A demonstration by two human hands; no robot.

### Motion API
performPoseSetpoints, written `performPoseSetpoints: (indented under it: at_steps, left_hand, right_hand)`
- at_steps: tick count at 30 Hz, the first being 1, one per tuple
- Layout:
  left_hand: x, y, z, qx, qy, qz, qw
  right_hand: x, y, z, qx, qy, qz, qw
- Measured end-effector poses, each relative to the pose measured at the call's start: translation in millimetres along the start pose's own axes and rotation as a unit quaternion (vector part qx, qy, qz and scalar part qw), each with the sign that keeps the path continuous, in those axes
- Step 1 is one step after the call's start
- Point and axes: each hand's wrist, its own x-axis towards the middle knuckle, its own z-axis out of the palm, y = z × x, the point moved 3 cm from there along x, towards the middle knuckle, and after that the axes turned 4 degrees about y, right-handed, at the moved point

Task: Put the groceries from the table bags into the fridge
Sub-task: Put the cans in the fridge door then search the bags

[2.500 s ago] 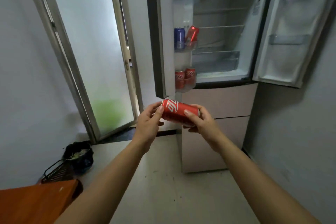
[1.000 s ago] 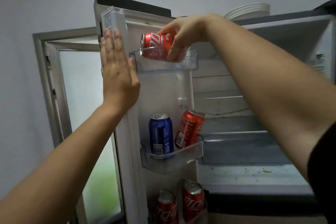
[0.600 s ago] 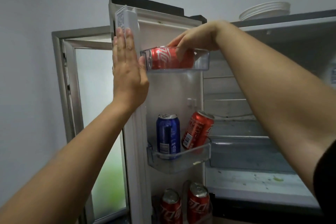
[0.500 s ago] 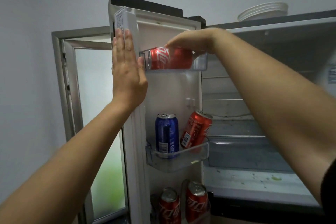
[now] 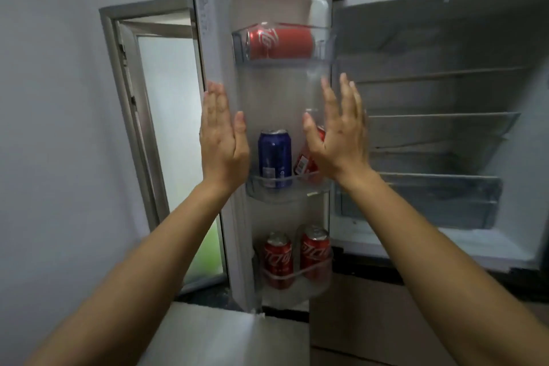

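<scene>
At the open fridge door (image 5: pixel 212 38), both my hands are up, fingers straight, holding nothing.
My left hand (image 5: pixel 222 140) lies flat along the door's edge, touching it as far as I can tell; my right hand (image 5: pixel 338 134) hovers before the middle bin (image 5: pixel 285 194), which holds an upright blue can (image 5: pixel 274 157) and a leaning red can (image 5: pixel 306 165). Above, the cola can (image 5: pixel 282 43) lies on its side in the top bin (image 5: pixel 323 47); two red cans (image 5: pixel 278 260) stand in the bottom bin (image 5: pixel 323 279).

2 bare forearms show: the left forearm (image 5: pixel 148 261) lies toward 7 o'clock, the right forearm (image 5: pixel 430 246) toward 5 o'clock. The left grip (image 5: pixel 224 140) and right grip (image 5: pixel 338 134) are bare-skinned too, thumbnails short; blur hides finer detail.
</scene>
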Motion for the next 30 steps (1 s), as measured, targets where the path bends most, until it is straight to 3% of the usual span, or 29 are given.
performPoseSetpoints:
  at_steps: [7, 13, 17, 23, 30]
  left_hand:
    - [-146, -40, -49, 0.178, -0.134, -0.097, 0.970]
    - [-163, -70, -169, 0.295, -0.149, -0.133, 0.934]
    - [-169, -87, -295, 0.395, -0.155, -0.124, 0.897]
    - [-234, -100, -531, 0.514, -0.159, -0.184, 0.822]
    - [-317, -89, -803, 0.624, -0.141, -0.301, 0.707]
  right_hand:
    - [-109, -14, 23, -0.038, -0.034, 0.008, 0.999]
    - [-135, -103, 43, 0.007, -0.061, -0.002, 0.998]
    - [-162, -212, 61, 0.077, -0.113, -0.027, 0.990]
    - [-242, -425, 67, 0.184, -0.192, -0.102, 0.959]
    - [-361, -686, 37, 0.296, -0.319, -0.181, 0.882]
